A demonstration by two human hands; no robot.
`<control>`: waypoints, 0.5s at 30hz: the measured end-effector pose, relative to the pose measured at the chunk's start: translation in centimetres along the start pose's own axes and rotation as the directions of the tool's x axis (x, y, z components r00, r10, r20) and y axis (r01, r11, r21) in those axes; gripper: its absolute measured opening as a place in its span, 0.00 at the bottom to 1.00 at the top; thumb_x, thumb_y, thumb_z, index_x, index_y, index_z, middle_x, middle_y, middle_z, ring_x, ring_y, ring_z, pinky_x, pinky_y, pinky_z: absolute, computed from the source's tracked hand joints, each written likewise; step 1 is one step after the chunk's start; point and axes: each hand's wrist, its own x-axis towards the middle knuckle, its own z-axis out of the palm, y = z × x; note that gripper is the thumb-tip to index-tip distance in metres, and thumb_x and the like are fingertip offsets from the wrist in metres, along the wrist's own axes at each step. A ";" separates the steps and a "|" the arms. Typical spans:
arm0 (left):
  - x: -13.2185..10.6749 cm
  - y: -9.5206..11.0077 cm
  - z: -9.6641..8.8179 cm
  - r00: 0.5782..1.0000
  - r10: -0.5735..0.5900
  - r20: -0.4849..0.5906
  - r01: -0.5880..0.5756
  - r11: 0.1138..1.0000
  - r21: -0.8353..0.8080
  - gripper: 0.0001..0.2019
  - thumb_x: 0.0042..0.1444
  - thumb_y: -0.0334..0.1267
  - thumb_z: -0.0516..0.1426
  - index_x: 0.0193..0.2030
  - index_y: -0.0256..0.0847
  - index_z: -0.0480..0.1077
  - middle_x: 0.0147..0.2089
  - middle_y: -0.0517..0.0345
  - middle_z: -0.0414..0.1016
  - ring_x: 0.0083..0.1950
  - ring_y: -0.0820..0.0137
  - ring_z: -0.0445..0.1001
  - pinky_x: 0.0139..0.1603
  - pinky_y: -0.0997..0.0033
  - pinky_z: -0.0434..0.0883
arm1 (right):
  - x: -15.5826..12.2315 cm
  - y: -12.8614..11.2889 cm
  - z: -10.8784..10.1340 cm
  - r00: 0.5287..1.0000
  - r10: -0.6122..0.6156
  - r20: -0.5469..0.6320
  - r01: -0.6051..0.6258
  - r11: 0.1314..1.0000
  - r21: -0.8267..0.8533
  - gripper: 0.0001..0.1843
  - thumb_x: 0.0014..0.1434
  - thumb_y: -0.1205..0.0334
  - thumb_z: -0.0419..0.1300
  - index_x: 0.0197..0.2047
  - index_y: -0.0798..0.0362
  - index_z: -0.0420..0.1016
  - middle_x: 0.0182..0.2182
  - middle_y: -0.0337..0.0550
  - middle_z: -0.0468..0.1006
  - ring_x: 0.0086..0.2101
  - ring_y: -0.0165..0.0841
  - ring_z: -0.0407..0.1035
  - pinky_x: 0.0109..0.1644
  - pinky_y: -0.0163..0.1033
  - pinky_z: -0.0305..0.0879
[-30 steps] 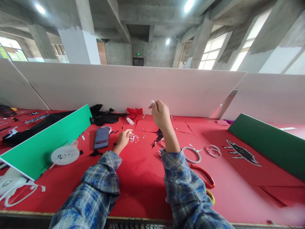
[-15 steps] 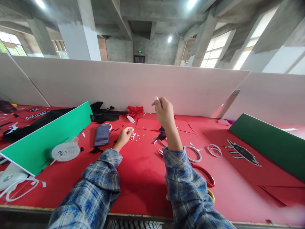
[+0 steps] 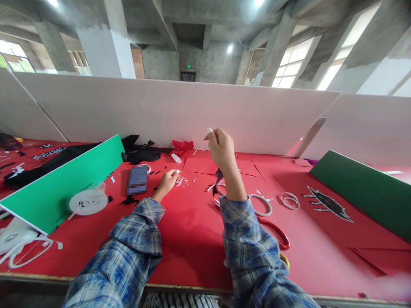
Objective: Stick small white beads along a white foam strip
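My right hand (image 3: 222, 147) is raised in front of the white partition, its fingers pinched together. A small white bit (image 3: 209, 130) shows at the fingertips; whether it is held or covers a finger is unclear. Low over the table, my left hand (image 3: 167, 184) has thumb and forefinger closed, with white at the tips too small to name. Just right of it lie several tiny white bead-like pieces (image 3: 183, 182). A dark scrap (image 3: 218, 176) is partly hidden behind my right wrist; I cannot tell whether it hangs or lies there.
A phone (image 3: 137, 179), a round white spool (image 3: 88, 202) and a green board (image 3: 64, 184) are on the left. To the right are tape rings (image 3: 260, 205), red-handled scissors (image 3: 278, 233), a black cutout (image 3: 329, 203) and another green board (image 3: 362, 190). A white partition (image 3: 154, 111) stands behind.
The dark scrap behind my right wrist looks narrower and turned. Both hands keep nearly the same place and pinch, while the view has shifted slightly.
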 end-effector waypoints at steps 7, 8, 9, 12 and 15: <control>-3.9 3.6 -1.6 0.985 0.162 0.049 -0.170 0.957 0.235 0.14 0.61 0.44 0.53 0.48 0.38 0.71 0.47 0.46 0.74 0.48 0.62 0.73 0.53 0.57 0.69 | -0.3 -0.1 -0.3 0.999 0.043 0.001 -0.043 0.995 0.087 0.15 0.60 0.61 0.55 0.23 0.52 0.63 0.18 0.32 0.58 0.21 0.25 0.51 0.28 0.34 0.51; -5.8 3.9 -1.7 0.979 0.186 0.086 -0.202 0.943 0.263 0.15 0.60 0.45 0.54 0.48 0.40 0.71 0.48 0.46 0.74 0.51 0.60 0.73 0.55 0.56 0.68 | -0.4 -0.2 -0.4 0.999 0.044 -0.011 -0.043 0.994 0.096 0.16 0.59 0.60 0.56 0.21 0.52 0.62 0.17 0.31 0.56 0.21 0.25 0.49 0.27 0.34 0.50; -7.9 4.1 -1.8 0.972 0.203 0.119 -0.229 0.930 0.288 0.17 0.59 0.47 0.54 0.50 0.42 0.71 0.51 0.46 0.73 0.54 0.58 0.71 0.58 0.55 0.66 | -0.5 -0.3 -0.6 0.999 0.045 -0.022 -0.043 0.993 0.110 0.17 0.59 0.59 0.57 0.20 0.52 0.61 0.17 0.31 0.55 0.20 0.25 0.48 0.26 0.34 0.49; -14.0 3.6 -2.0 0.956 0.209 0.208 -0.273 0.894 0.356 0.24 0.52 0.53 0.59 0.53 0.46 0.70 0.59 0.44 0.69 0.62 0.50 0.64 0.60 0.48 0.64 | -0.9 -0.6 -0.5 0.998 0.058 0.008 -0.058 0.979 0.194 0.24 0.60 0.54 0.55 0.16 0.51 0.54 0.15 0.30 0.51 0.18 0.24 0.44 0.23 0.34 0.45; -17.4 3.3 -3.1 0.910 0.180 0.373 -0.351 0.814 0.463 0.29 0.53 0.54 0.57 0.59 0.43 0.66 0.66 0.40 0.59 0.67 0.47 0.56 0.62 0.45 0.61 | -1.8 -0.9 0.3 0.987 0.086 0.133 -0.121 0.952 0.282 0.27 0.60 0.48 0.53 0.15 0.51 0.54 0.13 0.30 0.50 0.17 0.23 0.43 0.22 0.34 0.42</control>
